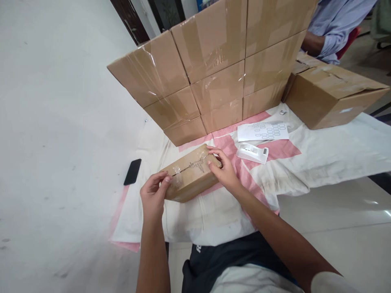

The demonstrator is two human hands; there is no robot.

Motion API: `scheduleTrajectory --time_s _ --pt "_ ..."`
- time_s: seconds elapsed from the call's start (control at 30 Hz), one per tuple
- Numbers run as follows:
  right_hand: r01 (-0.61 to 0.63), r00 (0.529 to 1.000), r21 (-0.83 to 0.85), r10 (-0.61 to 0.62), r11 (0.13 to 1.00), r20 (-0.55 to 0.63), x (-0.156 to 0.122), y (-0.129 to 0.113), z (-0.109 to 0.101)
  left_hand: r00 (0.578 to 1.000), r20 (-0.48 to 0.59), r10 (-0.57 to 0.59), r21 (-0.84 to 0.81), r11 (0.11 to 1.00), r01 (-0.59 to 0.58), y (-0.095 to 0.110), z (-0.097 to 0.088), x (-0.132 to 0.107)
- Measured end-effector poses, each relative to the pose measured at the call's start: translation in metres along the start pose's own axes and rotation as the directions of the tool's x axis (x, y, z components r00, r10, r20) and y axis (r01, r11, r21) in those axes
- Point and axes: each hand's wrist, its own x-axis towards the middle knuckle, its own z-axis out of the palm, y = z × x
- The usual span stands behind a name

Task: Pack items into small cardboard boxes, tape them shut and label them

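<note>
A long brown cardboard box [191, 173] lies on the cloth-covered table in front of me. Clear tape crosses its top seam near both ends, and dark handwriting runs along the top. At the box's left end, my left hand [154, 190] grips the edge with thumb and fingers. My right hand [224, 169] holds the opposite end, its thumb on top and its fingers curled at the far corner. Just right of that hand rests a white tape dispenser [252, 153].
Behind the box stands a tall wall of taped cartons [218, 65]. A printed sheet [263, 131] lies beyond the dispenser, and a larger carton [331, 95] sits at the right. A black phone [132, 171] is near the left edge. Another person's sleeve [332, 30] shows at upper right.
</note>
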Motion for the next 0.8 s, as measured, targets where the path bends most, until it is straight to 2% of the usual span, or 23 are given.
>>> scheduleTrajectory --time_s 0.23,0.53,0.8 --pt "-0.005 1.0 0.0 0.005 1.0 -0.01 -0.0009 -0.0016 0.0004 0.992 0.117 -0.038 0.18 0.984 0.017 0.0038 0.0022 0.006" --pt "0.004 1.0 -0.015 -0.004 1.0 -0.009 -0.0007 -0.0012 -0.0009 0.981 0.193 -0.009 0.219 0.975 -0.034 0.0059 0.0067 0.0074" --pt "-0.025 1.0 -0.005 0.025 1.0 0.012 -0.001 -0.0033 -0.001 0.977 0.212 -0.007 0.269 0.962 -0.052 0.0029 0.008 0.0069"
